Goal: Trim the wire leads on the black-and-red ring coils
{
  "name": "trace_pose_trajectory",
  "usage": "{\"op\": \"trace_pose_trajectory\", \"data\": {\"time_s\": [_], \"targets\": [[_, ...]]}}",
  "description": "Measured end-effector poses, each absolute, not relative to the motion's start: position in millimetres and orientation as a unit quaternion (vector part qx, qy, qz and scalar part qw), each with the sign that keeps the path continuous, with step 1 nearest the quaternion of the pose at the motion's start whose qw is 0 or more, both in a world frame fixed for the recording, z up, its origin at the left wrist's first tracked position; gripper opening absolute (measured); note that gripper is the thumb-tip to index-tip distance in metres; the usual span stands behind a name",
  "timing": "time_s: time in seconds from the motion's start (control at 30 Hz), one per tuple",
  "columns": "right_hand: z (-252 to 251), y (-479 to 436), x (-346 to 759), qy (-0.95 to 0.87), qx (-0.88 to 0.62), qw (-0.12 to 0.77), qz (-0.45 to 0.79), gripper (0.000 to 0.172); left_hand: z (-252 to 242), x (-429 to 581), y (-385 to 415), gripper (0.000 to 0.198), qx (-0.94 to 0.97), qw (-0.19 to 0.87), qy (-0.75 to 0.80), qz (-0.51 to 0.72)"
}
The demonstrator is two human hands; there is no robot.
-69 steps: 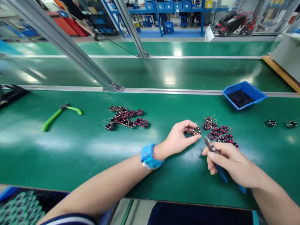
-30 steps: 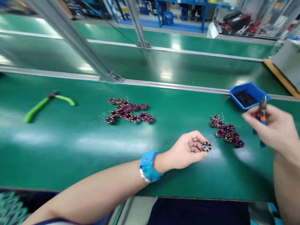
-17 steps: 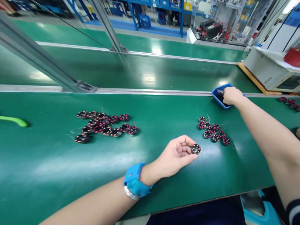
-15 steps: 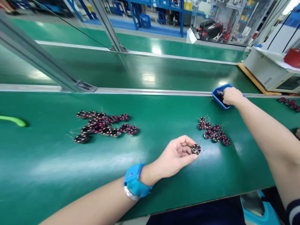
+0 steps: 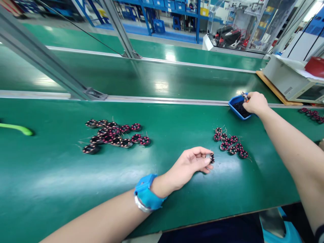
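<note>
My left hand (image 5: pixel 190 165) pinches a small round motor stator (image 5: pixel 212 158) between thumb and fingers, its ring turned edge-on above the table. At the blue bin (image 5: pixel 235 114) near the metal rail, my right hand (image 5: pixel 257 103) is closed round small pliers (image 5: pixel 245 97) with a bit of orange at the grip, the jaws pointing up and left. Small black pieces (image 5: pixel 240 108) lie in that bin. Between the two hands is a group of wire-tailed stators (image 5: pixel 229 140), wound in copper and dark red. A larger group of stators (image 5: pixel 111 135) lies to the left.
A metal rail (image 5: pixel 164 100) crosses behind the green table (image 5: pixel 162 209), with an upright frame post (image 5: pixel 50 57) at left. A bright green strip (image 5: pixel 17 128) lies far left. More stators (image 5: pixel 312 114) and a grey-white machine (image 5: pixel 291 79) are at right.
My right hand has lifted slightly out of the blue bin, bringing the pliers' jaws above its rim. My left hand has turned the stator from face-up to edge-on.
</note>
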State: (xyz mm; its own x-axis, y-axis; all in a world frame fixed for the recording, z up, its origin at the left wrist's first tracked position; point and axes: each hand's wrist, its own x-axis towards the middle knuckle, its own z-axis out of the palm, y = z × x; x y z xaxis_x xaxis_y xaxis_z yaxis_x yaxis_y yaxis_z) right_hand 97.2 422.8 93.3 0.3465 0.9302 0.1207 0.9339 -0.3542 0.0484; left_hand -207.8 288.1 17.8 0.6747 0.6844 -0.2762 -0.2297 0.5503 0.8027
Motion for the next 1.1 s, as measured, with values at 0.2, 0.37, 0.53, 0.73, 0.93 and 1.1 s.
{"op": "trace_pose_trajectory", "data": {"time_s": [0.2, 0.37, 0.53, 0.73, 0.93, 1.1], "targets": [[95.7, 337.1, 29.8, -0.589, -0.660, 0.412, 0.219, 0.013, 19.4, -209.0, 288.4, 0.029, 0.330, 0.861, 0.260, 0.287], [50.3, 262.5, -37.7, -0.458, -0.568, 0.543, 0.416, 0.021, 20.0, -207.7, 287.9, 0.029, 0.335, 0.863, 0.252, 0.281], [36.3, 256.8, -46.5, -0.398, -0.552, 0.582, 0.445, 0.019, 20.8, -207.9, 288.0, 0.032, 0.339, 0.862, 0.249, 0.284], [41.2, 258.0, -44.6, -0.432, -0.564, 0.563, 0.422, 0.016, 19.9, -208.1, 288.1, 0.031, 0.333, 0.867, 0.243, 0.281], [41.0, 257.2, -46.2, -0.457, -0.560, 0.557, 0.410, 0.010, 19.6, -208.4, 288.1, 0.027, 0.330, 0.870, 0.232, 0.282], [41.4, 257.3, -46.1, -0.459, -0.563, 0.558, 0.403, 0.010, 19.7, -209.2, 288.6, 0.027, 0.332, 0.870, 0.234, 0.281]]}}
